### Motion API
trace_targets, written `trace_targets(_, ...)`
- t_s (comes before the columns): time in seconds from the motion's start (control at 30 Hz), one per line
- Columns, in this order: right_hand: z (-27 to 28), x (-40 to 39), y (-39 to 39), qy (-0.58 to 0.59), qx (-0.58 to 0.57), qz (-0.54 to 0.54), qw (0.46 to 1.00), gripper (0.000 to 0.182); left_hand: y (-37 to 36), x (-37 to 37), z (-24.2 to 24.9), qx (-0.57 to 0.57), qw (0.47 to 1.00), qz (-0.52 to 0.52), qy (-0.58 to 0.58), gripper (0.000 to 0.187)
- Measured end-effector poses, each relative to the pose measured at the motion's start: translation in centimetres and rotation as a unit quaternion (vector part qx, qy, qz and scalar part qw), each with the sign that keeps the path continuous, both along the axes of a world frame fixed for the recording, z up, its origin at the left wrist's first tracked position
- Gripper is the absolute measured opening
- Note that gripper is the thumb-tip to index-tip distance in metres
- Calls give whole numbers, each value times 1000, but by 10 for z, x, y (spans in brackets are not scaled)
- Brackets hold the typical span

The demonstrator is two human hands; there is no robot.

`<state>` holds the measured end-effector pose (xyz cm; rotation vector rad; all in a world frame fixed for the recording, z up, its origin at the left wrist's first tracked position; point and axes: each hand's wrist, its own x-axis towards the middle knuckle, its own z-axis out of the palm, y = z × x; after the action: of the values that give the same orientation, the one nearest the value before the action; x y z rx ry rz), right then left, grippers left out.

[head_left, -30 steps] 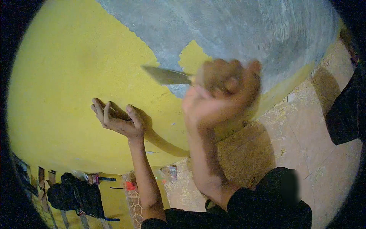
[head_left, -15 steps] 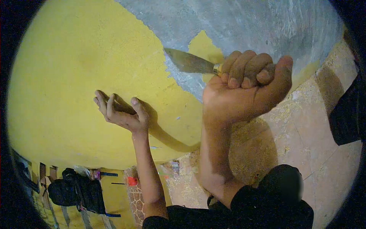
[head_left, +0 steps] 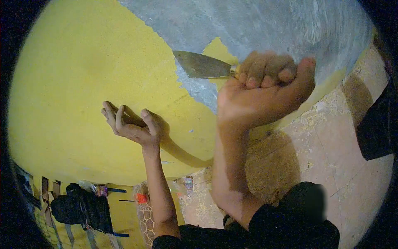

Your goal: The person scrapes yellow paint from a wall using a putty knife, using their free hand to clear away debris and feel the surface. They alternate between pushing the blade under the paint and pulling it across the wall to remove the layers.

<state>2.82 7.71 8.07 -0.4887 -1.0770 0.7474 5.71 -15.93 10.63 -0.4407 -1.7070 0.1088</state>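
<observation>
My right hand is closed around the handle of a scraper. Its broad metal blade points left and lies over the ragged border between yellow paint and bare grey wall. A small pointed patch of yellow paint remains just above the blade. Lower left, my left hand rests against the yellow part of the wall, holding nothing, its fingers apart and slightly bent. Its shadow falls on the paint to the right.
Yellow paint flakes are scattered over the tiled floor. At lower left are a black bag and a small red object. Dark cloth hangs at the right edge. A rounded black shape is near my right forearm.
My right hand has shifted slightly up and left with the scraper, and the blade now shows its face more broadly. My left hand stays in place on the wall.
</observation>
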Motion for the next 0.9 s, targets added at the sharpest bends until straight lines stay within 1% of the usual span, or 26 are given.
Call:
trace_targets(0.1, 6, 10, 10, 64, -27, 58, 996, 22, 2, -3, 0, 11, 999, -33, 9, 50)
trace_targets(0.2, 13, 15, 17, 133, -41, 128, 982, 26, 1, -3, -1, 7, 1000, -29, 7, 49)
trace_targets(0.23, 11, 16, 18, 131, -39, 130, 982, 26, 0, 0, -2, 10, 1000, -27, 6, 49)
trace_targets(0.4, 12, 9, 20, 109, -16, 67, 992, 27, 0, -1, 1, 4, 1000, -29, -2, 48)
trace_targets(0.5, 10, -4, 12, 99, 8, 50, 994, 30, 2, -2, -1, 22, 999, -17, 21, 44)
trace_targets(0.73, 5, -6, 12, 48, 9, 52, 997, 26, 0, -1, 1, 17, 999, -21, 28, 45)
trace_targets(0.8, 2, -6, 13, 19, 11, 57, 998, 25, 2, 1, 0, 15, 1000, -7, 4, 46)
trace_targets(0.9, -1, -8, 15, -14, 1, 46, 999, 24, 2, -1, 0, 2, 1000, -12, 10, 45)
